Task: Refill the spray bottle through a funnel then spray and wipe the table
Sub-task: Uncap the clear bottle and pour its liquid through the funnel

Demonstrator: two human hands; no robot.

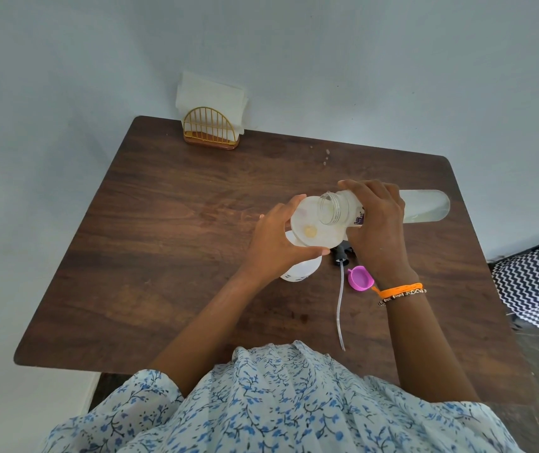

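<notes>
While your right hand [376, 223] wraps closed around the middle of one clear refill bottle [421, 206], that bottle lies tipped nearly level above the table [163, 230], its open threaded mouth pointing left over the bowl of one white funnel [307, 223]. Your fingers curl over the far side of the bottle and your thumb sits on the near side, so the grip is full rather than a pinch. A little pale liquid shows at the bottle's base end, out to the right.

Your left hand [278, 243] is half closed, its fingers and thumb cupped around the funnel's rim on the left and near sides. Below the funnel, one translucent white spray bottle [301, 269] stands on the table, mostly hidden by your left hand; whether the funnel's stem sits inside its neck cannot be told.

Just to the right of the spray bottle, one black spray head [341, 253] lies on the table, with its single clear dip tube [340, 308] trailing toward the near edge. One pink cap [360, 278] rests open side up just beside the tube, near your right wrist, which carries two bracelets [400, 291], one orange and one beaded.

At the far left corner, one gold wire holder [211, 130] stands upright with white paper napkins [209, 96] in it.
</notes>
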